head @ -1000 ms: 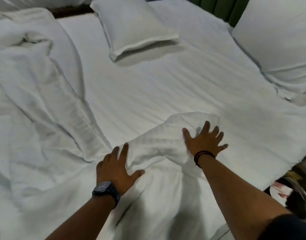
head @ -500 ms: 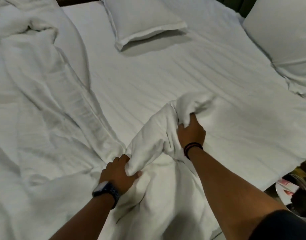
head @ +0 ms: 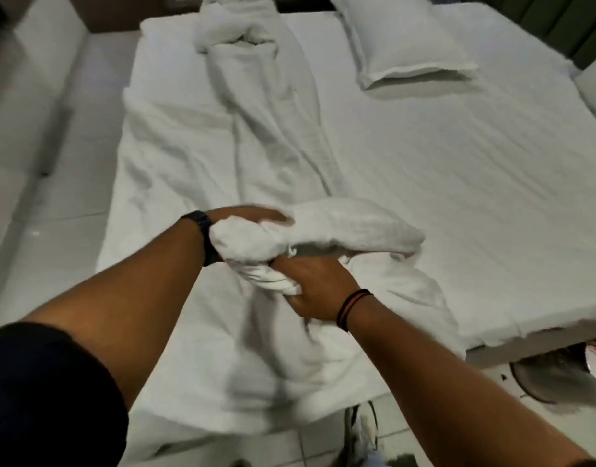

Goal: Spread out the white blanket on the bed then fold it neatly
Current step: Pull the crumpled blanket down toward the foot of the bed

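The white blanket lies crumpled along the left half of the bed, bunched into a knot near the headboard and hanging over the near edge. A thick bunched fold of it is raised at the middle. My left hand, with a dark watch on the wrist, is closed over the left end of that fold. My right hand, with a dark wristband, grips the same bunch from below, close beside the left hand.
A white pillow lies at the head of the bed, and another pillow's edge shows at the far right. Pale tiled floor runs along the left side. A round dark object and red-white packaging sit under the bed's near right corner.
Both hands went from flat on the blanket to gripping it, then gathered the bunch together and lifted it. My view has pulled back and swung left, showing the floor.
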Motion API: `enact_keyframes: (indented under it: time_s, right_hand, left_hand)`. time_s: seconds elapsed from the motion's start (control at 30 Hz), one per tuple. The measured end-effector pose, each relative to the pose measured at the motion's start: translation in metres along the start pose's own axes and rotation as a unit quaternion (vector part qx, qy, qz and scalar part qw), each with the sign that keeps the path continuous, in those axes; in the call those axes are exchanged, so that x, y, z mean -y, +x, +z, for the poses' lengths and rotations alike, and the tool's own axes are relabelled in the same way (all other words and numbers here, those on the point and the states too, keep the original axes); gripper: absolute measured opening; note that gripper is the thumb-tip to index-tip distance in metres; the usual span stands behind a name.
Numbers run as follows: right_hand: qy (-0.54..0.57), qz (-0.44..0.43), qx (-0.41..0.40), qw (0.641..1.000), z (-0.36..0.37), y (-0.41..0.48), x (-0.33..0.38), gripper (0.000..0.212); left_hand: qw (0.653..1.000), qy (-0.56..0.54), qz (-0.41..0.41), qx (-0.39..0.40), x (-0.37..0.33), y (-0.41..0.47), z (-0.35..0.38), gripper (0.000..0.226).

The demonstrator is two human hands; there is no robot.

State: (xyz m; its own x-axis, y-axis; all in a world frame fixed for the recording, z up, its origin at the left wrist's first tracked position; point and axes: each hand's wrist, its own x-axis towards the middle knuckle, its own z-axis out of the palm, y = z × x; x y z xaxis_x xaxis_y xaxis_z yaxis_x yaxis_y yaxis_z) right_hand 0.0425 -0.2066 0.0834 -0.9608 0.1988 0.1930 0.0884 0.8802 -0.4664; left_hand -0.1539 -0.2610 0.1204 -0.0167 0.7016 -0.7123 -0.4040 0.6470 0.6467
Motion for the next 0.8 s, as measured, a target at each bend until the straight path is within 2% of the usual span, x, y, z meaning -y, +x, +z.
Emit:
enact_keyframes:
  time_s: [0.07, 0.1, 0.2, 0.3, 0.43, 0.5, 0.57, 0.6, 0.67, 0.73, 0.77, 0.8]
  right_hand:
    - [0.006, -0.018, 0.038, 0.999, 0.017, -0.010, 0.026, 0.043]
    - [0.012, -0.012, 0.065, 0.998, 0.027, -0.017, 0.033, 0.051]
    - [-0.055, 0.050, 0.170, 0.983, 0.049, -0.039, 0.032, 0.073]
    - [-0.132, 0.078, 0.228, 0.962, 0.066, -0.056, 0.031, 0.065]
    - [-0.096, -0.041, 0.195, 0.975, 0.102, -0.087, 0.057, 0.055]
    - [-0.088, -0.090, 0.230, 0.965, 0.122, -0.103, 0.070, 0.053]
    - [-0.091, -0.100, 0.278, 0.951, 0.139, -0.123, 0.073, 0.050]
    - [-0.087, -0.088, 0.284, 0.951, 0.147, -0.134, 0.072, 0.049]
    - [-0.088, -0.032, 0.237, 0.967, 0.157, -0.155, 0.065, 0.054]
    - [-0.116, 0.021, 0.119, 0.986, 0.163, -0.174, 0.054, 0.053]
    - [-0.132, 0.039, 0.059, 0.989, 0.166, -0.180, 0.048, 0.051]
    - [-0.151, 0.064, 0.017, 0.986, 0.169, -0.183, 0.043, 0.049]
  left_hand:
    - [0.978, 0.179, 0.012, -0.109, 0.024, -0.032, -0.009, 0.024]
    - [0.964, 0.217, 0.012, -0.153, 0.038, -0.048, -0.019, 0.016]
    - [0.941, 0.222, 0.011, -0.256, 0.087, -0.099, -0.057, 0.009]
    - [0.908, 0.194, -0.014, -0.371, 0.152, -0.148, -0.100, 0.012]
    - [0.829, 0.153, -0.127, -0.523, 0.258, -0.207, -0.151, 0.038]
    - [0.792, 0.153, -0.182, -0.562, 0.313, -0.227, -0.160, 0.038]
    - [0.772, 0.156, -0.215, -0.578, 0.360, -0.231, -0.158, 0.033]
    - [0.776, 0.142, -0.221, -0.574, 0.378, -0.227, -0.153, 0.031]
    - [0.821, 0.053, -0.195, -0.534, 0.405, -0.209, -0.138, 0.042]
    - [0.868, -0.021, -0.141, -0.475, 0.420, -0.181, -0.124, 0.064]
    - [0.875, -0.029, -0.111, -0.471, 0.424, -0.165, -0.122, 0.066]
    - [0.867, -0.037, -0.079, -0.491, 0.428, -0.150, -0.122, 0.065]
